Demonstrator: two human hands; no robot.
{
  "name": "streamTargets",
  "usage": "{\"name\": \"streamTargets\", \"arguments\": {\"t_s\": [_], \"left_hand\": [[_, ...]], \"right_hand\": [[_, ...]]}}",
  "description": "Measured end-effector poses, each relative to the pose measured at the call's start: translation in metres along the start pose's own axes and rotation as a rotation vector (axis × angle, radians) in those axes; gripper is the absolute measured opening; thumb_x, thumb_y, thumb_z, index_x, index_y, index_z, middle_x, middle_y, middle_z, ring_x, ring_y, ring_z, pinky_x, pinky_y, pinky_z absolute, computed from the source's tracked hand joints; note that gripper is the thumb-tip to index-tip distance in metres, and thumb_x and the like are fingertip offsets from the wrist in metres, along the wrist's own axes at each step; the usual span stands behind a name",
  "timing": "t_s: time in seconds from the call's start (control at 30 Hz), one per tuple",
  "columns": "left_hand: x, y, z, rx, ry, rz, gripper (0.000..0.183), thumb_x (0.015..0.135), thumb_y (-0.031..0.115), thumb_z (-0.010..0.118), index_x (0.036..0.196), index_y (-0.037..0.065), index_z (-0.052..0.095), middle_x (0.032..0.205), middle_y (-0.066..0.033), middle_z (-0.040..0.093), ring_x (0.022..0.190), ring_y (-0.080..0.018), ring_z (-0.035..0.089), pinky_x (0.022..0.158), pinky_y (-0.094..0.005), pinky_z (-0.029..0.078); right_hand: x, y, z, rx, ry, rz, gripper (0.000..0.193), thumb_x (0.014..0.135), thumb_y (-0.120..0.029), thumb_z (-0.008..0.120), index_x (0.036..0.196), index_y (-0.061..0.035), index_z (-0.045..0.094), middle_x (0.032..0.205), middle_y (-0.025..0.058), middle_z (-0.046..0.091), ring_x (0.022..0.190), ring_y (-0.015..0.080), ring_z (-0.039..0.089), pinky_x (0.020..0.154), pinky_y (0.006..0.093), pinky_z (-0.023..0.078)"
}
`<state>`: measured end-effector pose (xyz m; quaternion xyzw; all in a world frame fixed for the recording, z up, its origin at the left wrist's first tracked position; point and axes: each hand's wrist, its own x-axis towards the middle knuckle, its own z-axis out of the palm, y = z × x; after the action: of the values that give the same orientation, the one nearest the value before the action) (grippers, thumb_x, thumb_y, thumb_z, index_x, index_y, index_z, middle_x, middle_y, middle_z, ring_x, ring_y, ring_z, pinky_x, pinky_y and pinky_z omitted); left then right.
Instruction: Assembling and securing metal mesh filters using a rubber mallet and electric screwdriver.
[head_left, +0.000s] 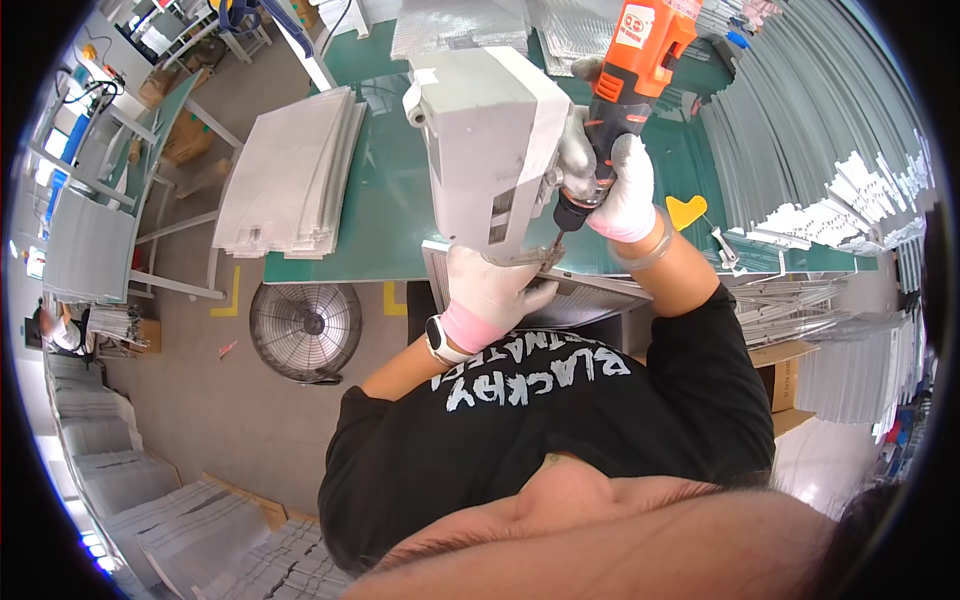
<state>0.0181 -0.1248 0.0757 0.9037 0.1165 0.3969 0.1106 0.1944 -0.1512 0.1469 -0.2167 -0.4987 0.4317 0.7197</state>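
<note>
On the green worktable stands one boxy grey metal housing. The gloved left hand clutches its lower edge; the gloved right hand is wrapped around one orange-and-black power screwdriver just beside it. One stack of ribbed grey sheets lies near the housing

Green workbench with panel stack

workshop, green workbench, stacked metal panels
</note>
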Motion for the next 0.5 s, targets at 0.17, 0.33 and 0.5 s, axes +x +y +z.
{"name": "streamTargets", "arguments": {"t_s": [0.17,0.33,0.5], "left_hand": [[-0.007,0.005,0.003,-0.022,-0.078,-0.116,0.035,0.07,0.03,0.078,0.103,0.019,0.075,0.082,0.0017,0.066,0.078,-0.0236,0.063,0.073,-0.0424,0.042],[0.004,0.005,-0.007,0.132,-0.206,-0.125,0.032,0.068,0.034,0.078,0.096,0.017,0.071,0.083,-0.004,0.066,0.077,-0.0279,0.065,0.069,-0.0455,0.045],[0.016,-0.024,-0.004,0.219,-0.074,-0.049,0.032,0.071,0.036,0.078,0.091,0.012,0.07,0.071,-0.0062,0.06,0.07,-0.0269,0.057,0.069,-0.0422,0.04]], "right_hand": [[0.002,-0.007,0.004,0.068,-0.062,0.038,0.072,0.091,-0.049,0.066,0.141,-0.0082,0.034,0.076,0.0033,0.053,0.057,0.0091,0.047,0.054,0.0249,0.04],[0.023,-0.019,-0.009,0.094,-0.013,-0.062,0.051,0.095,-0.043,0.061,0.131,-0.0101,0.044,0.084,0.0035,0.055,0.065,0.0102,0.05,0.059,0.0233,0.042],[0.066,-0.085,-0.044,-0.252,0.376,-0.335,0.029,0.101,-0.03,0.055,0.117,-0.0067,0.06,0.108,0.005,0.066,0.091,0.0147,0.065,0.076,0.0279,0.051]]}}
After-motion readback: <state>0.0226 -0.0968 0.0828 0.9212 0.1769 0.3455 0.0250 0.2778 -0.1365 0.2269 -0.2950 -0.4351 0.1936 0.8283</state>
